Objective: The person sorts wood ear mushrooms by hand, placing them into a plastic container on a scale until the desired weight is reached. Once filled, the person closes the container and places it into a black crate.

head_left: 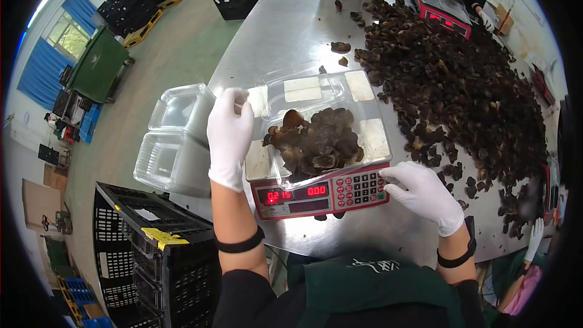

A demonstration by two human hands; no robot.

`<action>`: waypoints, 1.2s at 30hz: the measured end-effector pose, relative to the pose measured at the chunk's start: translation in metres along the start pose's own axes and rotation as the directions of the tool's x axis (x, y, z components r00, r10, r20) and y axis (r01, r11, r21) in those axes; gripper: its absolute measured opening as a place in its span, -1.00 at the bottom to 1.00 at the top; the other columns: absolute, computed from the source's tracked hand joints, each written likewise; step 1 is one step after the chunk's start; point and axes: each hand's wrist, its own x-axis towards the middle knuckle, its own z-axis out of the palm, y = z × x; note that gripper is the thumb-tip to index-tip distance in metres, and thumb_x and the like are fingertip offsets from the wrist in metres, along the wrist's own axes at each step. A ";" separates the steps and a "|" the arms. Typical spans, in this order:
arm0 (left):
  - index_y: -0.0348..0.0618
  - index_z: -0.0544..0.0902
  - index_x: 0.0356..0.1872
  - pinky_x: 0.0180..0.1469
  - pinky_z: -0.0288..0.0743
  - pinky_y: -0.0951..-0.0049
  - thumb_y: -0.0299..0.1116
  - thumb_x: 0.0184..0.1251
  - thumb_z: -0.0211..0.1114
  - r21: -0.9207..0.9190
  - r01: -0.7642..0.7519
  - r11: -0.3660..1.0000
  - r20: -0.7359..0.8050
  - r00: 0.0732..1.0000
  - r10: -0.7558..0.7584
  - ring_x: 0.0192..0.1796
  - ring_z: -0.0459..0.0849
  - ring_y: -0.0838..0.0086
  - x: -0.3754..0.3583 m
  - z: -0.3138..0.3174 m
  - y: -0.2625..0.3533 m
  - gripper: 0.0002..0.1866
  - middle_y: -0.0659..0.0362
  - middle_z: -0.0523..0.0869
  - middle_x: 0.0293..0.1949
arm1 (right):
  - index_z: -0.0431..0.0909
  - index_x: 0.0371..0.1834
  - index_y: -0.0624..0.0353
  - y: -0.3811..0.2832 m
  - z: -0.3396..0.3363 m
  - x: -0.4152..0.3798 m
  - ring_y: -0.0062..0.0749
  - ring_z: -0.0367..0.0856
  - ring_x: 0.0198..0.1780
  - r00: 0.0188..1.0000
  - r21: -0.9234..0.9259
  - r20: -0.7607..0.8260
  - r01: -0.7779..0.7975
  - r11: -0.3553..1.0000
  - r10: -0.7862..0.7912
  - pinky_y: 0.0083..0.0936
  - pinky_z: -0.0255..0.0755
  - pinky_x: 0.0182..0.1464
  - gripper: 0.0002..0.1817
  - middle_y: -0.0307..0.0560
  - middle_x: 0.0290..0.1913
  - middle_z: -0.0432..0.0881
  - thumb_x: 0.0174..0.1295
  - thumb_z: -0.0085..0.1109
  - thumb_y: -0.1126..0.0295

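Note:
A clear plastic box point(284, 169) filled with dark brown wood ear mushrooms point(319, 140) rests on the platform of a red digital scale point(261, 206). Its transparent lid point(303, 90) is folded back toward the far side. My left hand point(231, 136), in a white glove, is closed at the left edge of the lid, fingers curled in a pinch; the exact contact is hard to see. At the right of the scale's keypad point(361, 188), my gloved right hand point(425, 197) has its fingers stretched out, index fingertip by the keys. The red displays are lit, one reading 0.215.
Stacked clear boxes point(173, 158) stand left of the scale. A large heap of mushrooms point(449, 79) covers the right of the metal table point(261, 36). Black crates point(164, 255) stand at lower left. Across the table, a gloved person is by another red scale point(446, 15); another gloved hand point(535, 237) shows at right.

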 end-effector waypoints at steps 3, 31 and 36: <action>-0.18 0.65 0.04 0.01 0.59 0.20 -0.29 0.36 0.24 0.208 0.068 0.976 0.059 0.995 -0.082 -0.12 0.74 0.15 0.024 0.014 -0.001 -0.69 0.00 0.76 -0.16 | 0.68 -0.04 0.14 -0.007 -0.001 0.012 -0.08 0.65 -0.11 0.997 0.049 -0.062 0.038 0.998 -0.035 -0.21 0.54 -0.02 -0.77 0.00 -0.19 0.68 0.28 0.24 0.34; -0.27 0.65 0.17 0.47 0.28 0.21 -0.77 0.06 0.00 -0.234 0.041 0.971 0.120 0.993 -0.013 0.41 0.45 0.10 -0.125 -0.022 0.033 -0.42 -0.08 0.46 0.31 | 0.51 0.28 0.27 -0.016 0.001 0.069 -0.53 0.62 -0.39 0.963 0.655 0.069 -0.241 0.717 0.260 -0.55 0.52 -0.30 -0.53 -0.05 -0.38 0.67 0.56 -0.02 0.11; -0.27 0.54 0.28 0.15 0.56 0.47 -0.68 0.32 0.17 -0.265 0.043 0.963 0.127 0.992 -0.010 0.22 0.59 0.44 -0.130 -0.016 0.019 -0.53 0.04 0.46 0.34 | 0.27 0.52 0.32 -0.011 0.014 0.064 -0.59 0.62 -0.53 0.942 0.713 0.240 -0.334 0.616 0.233 -0.67 0.52 -0.45 -0.43 -0.12 -0.40 0.68 0.53 -0.07 0.25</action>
